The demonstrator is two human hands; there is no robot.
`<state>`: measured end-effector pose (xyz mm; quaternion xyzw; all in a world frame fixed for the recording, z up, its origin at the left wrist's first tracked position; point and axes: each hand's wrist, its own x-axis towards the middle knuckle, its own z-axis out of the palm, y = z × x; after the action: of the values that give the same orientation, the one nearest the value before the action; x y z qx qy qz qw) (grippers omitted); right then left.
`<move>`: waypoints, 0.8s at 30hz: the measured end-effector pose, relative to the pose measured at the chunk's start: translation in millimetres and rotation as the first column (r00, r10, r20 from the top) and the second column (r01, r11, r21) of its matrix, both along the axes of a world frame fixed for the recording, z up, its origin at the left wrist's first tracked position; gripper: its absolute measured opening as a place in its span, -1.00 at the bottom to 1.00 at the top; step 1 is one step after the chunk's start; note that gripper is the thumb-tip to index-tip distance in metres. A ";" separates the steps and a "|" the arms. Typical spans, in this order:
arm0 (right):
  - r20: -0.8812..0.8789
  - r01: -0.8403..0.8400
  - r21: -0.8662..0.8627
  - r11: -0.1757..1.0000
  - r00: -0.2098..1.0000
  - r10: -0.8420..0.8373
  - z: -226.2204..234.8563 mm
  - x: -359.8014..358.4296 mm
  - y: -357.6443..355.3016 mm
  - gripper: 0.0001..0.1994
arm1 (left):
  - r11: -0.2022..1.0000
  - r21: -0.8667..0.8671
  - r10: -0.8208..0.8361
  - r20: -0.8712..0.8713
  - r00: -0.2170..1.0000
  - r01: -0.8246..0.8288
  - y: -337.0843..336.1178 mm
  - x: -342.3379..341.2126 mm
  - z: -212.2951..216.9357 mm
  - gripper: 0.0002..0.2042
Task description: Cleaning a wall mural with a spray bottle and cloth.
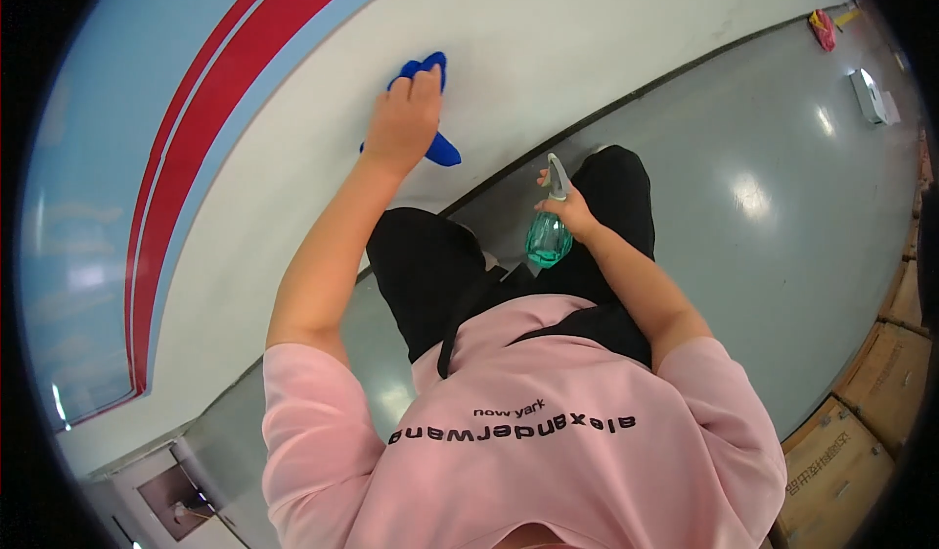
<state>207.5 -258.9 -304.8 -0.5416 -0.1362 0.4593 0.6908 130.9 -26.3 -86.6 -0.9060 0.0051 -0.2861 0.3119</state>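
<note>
My left hand is closed on a blue cloth and presses it against the white lower part of the wall. Folds of the cloth stick out past my fingers above and below. In my right hand is a spray bottle with a clear green body and a pale trigger head. It hangs upright in front of my right thigh, apart from the wall, my fingers wrapped around its neck. Part of the trigger head is hidden by my fingers.
Red stripes and a light blue area cover the wall higher up. A dark skirting strip meets the grey floor. Wooden crates stand at the right. Farther off lie a pink and yellow bag and a white box-shaped object.
</note>
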 end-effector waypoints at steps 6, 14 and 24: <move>0.014 -0.040 -0.043 0.998 0.999 0.040 -2.8 3.7 3.8 -0.36 | 0.986 0.146 0.071 0.083 0.994 -0.083 6.8 10.5 -15.1 -0.90; 0.048 -0.030 -0.062 0.998 0.998 0.033 7.5 -1.0 3.9 -0.36 | 1.000 0.002 0.018 -0.117 0.993 -0.018 -1.0 39.7 -38.6 -0.98; 0.019 -0.016 -0.024 1.000 1.000 0.016 7.5 0.3 1.2 -0.34 | 0.987 -0.128 0.095 -0.053 0.994 -0.101 -7.5 -9.9 1.5 -0.61</move>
<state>207.9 -257.8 -297.3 -0.5530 -0.1418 0.4610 0.6794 121.0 -33.8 -85.1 -0.9301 -0.0511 -0.2488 0.2655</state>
